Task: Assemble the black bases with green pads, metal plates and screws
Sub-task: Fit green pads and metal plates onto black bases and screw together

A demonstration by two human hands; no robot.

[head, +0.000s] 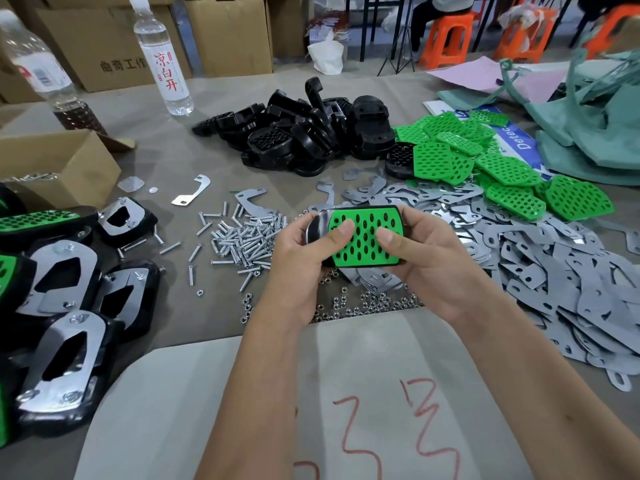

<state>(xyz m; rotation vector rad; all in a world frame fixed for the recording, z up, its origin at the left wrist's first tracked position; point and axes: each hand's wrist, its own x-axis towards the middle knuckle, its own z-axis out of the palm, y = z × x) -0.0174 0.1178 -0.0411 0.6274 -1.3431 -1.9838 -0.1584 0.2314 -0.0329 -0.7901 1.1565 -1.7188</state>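
I see bare tabletop (156, 161) at upper left; screws (242, 237), metal plates (554, 271) and black bases (298, 140) crowd centre and right.

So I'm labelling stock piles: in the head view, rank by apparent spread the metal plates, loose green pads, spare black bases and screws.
1. metal plates
2. black bases and green pads: look alike, not ranked; bases lie farther away
3. screws
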